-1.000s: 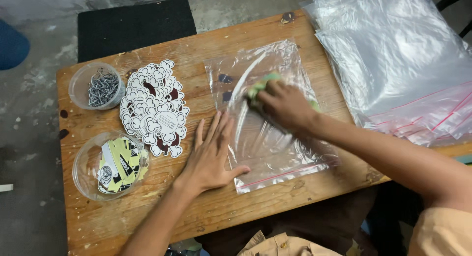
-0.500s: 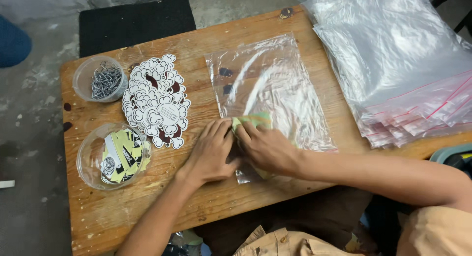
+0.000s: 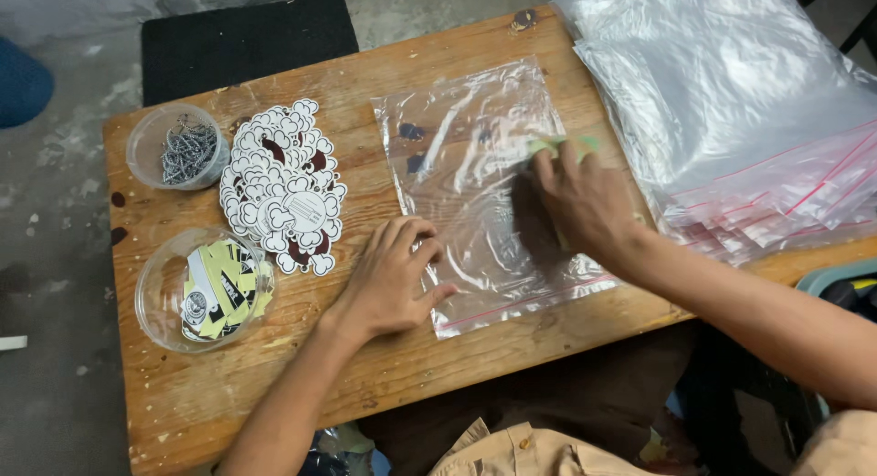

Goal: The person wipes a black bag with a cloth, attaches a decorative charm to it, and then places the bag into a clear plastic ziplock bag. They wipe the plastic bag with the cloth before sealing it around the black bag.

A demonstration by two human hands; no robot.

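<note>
The clear bag (image 3: 484,188) lies flat in the middle of a worn wooden table (image 3: 365,375), its red-lined mouth toward the person. At the table's left end sit a round tub of metal hooks (image 3: 174,147), a heap of white and brown stickers (image 3: 283,188), and a round tub of yellow and black cards (image 3: 206,289). The floor beyond is grey concrete with a black mat (image 3: 242,33). The left hand (image 3: 393,275), fingers curled, presses on the bag's near left edge. The right hand (image 3: 585,202) is closed on a green cloth (image 3: 562,147) on the bag's right side. A stack of clear bags (image 3: 731,120) fills the right end. Half a second ago both hands met near the bag's mouth; now the right has slid away up the bag.
</note>
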